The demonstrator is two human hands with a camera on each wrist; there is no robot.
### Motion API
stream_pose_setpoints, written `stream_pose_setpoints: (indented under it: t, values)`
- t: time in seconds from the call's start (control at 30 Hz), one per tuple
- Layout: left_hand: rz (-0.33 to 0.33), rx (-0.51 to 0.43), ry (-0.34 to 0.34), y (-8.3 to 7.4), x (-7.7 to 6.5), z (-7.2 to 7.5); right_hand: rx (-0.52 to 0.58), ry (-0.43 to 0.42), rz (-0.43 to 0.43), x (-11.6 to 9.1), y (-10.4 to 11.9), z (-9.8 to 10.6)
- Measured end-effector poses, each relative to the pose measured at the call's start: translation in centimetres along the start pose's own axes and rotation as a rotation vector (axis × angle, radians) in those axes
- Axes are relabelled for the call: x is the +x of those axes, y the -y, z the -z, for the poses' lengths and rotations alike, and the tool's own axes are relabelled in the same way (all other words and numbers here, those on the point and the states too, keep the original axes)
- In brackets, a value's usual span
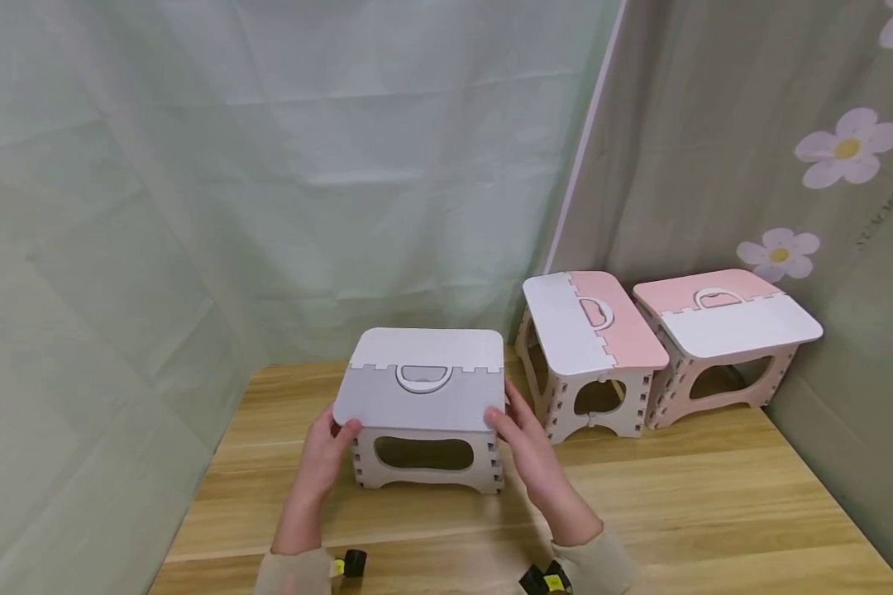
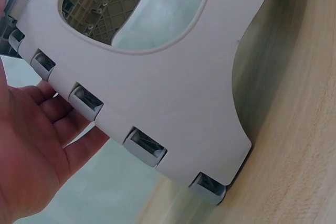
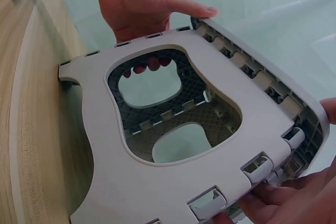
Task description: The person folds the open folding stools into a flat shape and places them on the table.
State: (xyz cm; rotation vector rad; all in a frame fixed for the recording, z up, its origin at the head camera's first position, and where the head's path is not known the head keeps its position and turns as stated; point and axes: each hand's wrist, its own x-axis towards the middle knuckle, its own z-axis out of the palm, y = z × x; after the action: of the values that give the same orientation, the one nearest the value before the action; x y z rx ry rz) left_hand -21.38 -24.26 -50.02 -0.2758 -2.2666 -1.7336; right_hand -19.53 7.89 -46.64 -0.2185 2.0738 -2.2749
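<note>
On the desk [image 1: 685, 496]: one grey-and-white stool [image 1: 409, 411], upright, long axis running left to right, directly between my hands. Left hand [image 1: 324, 450] and right hand [image 1: 530, 459], apart, each grip one short end, neither nearer; whether every foot touches down, I cannot quite tell.

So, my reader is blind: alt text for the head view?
A person's left grip and right grip hold a rectangular grey-and-white plastic stool by its sides on a wood-grain table. Two pink-and-white plastic stools stand to the right.
</note>
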Motion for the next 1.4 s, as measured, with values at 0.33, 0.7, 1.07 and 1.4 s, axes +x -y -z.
stream_pose_setpoints:
  t: [0.33, 0.7, 1.07, 1.4]
  values:
    - [-0.033, 0.008, 0.021, -0.1, -0.1, 0.0, -0.029, -0.030, 0.034, 0.3, -0.5, -0.1]
    - [-0.080, 0.076, 0.032, 0.2, -0.2, 0.2, -0.060, -0.048, 0.031, 0.5, -0.9, 0.1]
    - [-0.110, 0.068, 0.036, 0.5, 0.0, 0.3, -0.105, -0.042, 0.046, 0.7, -1.1, 0.4]
    - [-0.062, 0.083, 0.052, 0.9, 0.1, 0.5, -0.111, -0.010, 0.073, 0.9, -1.1, 0.8]
